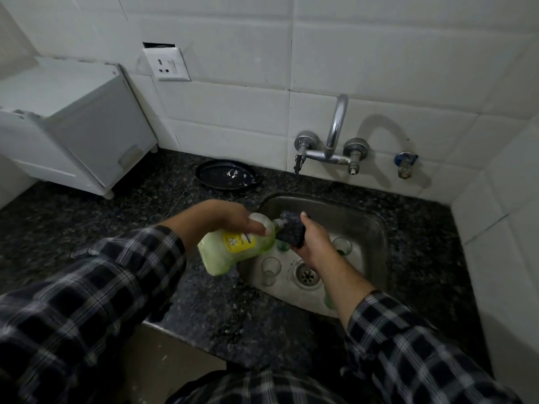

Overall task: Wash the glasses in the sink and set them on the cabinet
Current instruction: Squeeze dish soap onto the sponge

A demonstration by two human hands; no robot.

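The left grip point(226, 219) is curled round a green soap bottle point(230, 253), tipped so its nozzle meets the dark sponge point(291, 229) clutched in the right grip point(313, 243) above the sink point(374, 228). In the basin, one glass point(270, 271) stands near left of the drain point(306, 276) and a second glass point(342, 245) stands far right.

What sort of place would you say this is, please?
Most likely a home kitchen: a steel sink holding glasses, a wall tap above it, a dark stone counter against white tiles, and a soap bottle tipped against a sponge.
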